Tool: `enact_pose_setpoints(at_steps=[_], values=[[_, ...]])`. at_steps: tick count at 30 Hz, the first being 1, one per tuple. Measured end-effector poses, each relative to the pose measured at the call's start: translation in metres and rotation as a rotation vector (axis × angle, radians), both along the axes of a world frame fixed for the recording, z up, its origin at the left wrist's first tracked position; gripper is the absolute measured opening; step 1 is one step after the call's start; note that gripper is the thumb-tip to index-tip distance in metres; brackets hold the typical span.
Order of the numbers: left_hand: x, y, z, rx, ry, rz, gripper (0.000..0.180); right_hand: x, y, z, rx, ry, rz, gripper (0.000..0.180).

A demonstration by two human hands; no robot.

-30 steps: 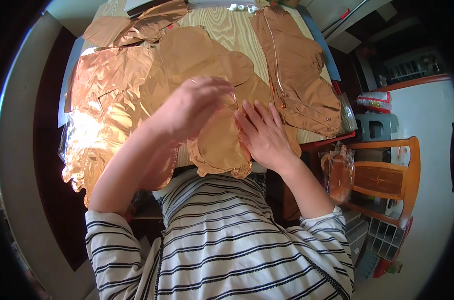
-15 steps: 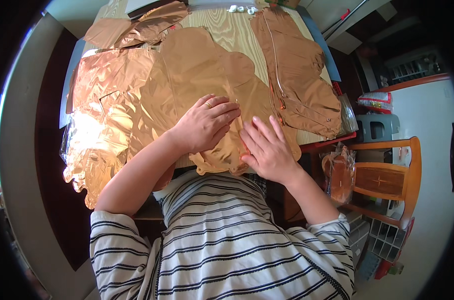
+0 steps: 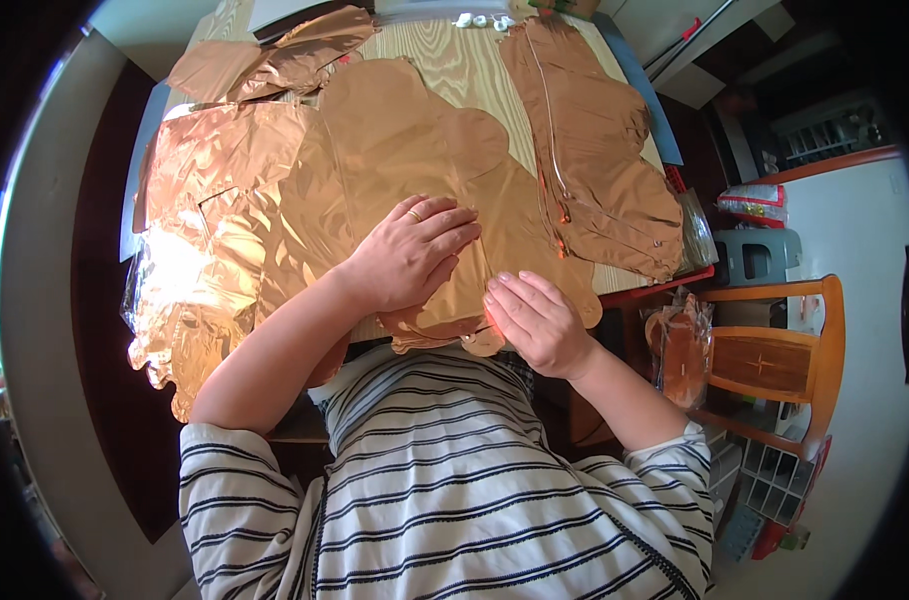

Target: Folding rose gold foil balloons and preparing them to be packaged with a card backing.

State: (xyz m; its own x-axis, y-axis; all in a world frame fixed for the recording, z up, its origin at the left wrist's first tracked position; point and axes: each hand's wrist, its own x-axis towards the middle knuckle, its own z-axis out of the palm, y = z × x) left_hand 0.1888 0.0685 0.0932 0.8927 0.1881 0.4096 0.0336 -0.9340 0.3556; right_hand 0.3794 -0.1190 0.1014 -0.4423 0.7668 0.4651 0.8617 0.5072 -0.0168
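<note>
A large flat foil balloon [image 3: 394,130], copper-gold with rounded lobes, lies spread over the table in front of me. My left hand [image 3: 414,250], a ring on one finger, rests flat on its middle with the fingers stretched out. Nearer the table's front edge, my right hand [image 3: 539,325] lies on the foil, its fingers straight and side by side. A reddish patch shows beneath its fingertips; I cannot tell what it is. Shiny crumpled foil [image 3: 214,240] spreads to the left and hangs over the front edge.
A folded stack of copper foil [image 3: 594,140] lies at the right, with a thin cord [image 3: 549,110] along it. More foil [image 3: 274,60] sits at the back left. Small white pieces [image 3: 481,20] stand at the far edge. A wooden chair [image 3: 764,360] is at the right.
My right hand has slid toward me and its fingers have come closer together. Foil near the front edge has shifted slightly. The left hand stays almost where it was.
</note>
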Motion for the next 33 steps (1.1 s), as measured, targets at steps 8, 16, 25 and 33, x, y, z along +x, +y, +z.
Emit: enact_pose_setpoints(at_steps=[8,16,25,33], values=[[-0.003,0.008,-0.002,-0.099,-0.011,-0.05,0.04,0.002,0.005,0.013,-0.074,-0.054,0.045,0.027],[-0.015,0.026,0.005,-0.099,-0.055,0.188,0.04,0.004,0.014,0.025,-0.076,-0.168,0.131,0.032],[-0.016,0.028,-0.005,-0.069,-0.042,0.211,0.049,0.052,0.104,0.057,-0.784,0.793,-0.326,0.044],[-0.018,0.027,-0.005,-0.067,-0.077,0.238,0.048,0.058,0.211,0.049,-0.864,0.406,-0.674,0.042]])
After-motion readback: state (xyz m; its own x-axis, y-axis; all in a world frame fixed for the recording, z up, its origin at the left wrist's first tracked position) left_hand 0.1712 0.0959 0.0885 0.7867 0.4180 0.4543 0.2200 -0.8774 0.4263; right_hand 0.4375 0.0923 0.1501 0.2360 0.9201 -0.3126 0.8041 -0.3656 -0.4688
